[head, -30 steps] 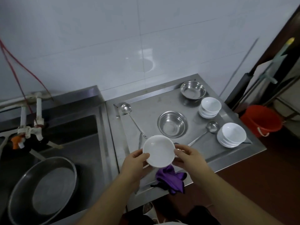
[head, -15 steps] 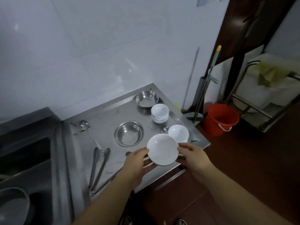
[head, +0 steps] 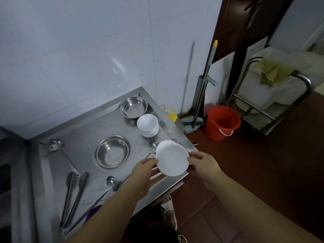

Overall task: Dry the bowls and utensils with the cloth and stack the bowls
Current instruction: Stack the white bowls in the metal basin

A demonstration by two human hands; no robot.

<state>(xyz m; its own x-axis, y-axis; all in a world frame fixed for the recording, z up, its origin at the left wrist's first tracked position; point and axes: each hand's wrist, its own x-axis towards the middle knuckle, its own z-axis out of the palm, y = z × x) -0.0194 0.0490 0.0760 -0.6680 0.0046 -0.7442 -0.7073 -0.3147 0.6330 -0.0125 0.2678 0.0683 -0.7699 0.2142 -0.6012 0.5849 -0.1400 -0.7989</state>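
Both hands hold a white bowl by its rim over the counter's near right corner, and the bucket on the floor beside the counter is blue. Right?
Not quite. The head view shows the bucket is red, not blue. The rest stands: the left hand and right hand hold the white bowl by its rim over the counter.

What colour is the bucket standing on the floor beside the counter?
Red-orange, with a white handle; the bucket shows clearly in the head view.
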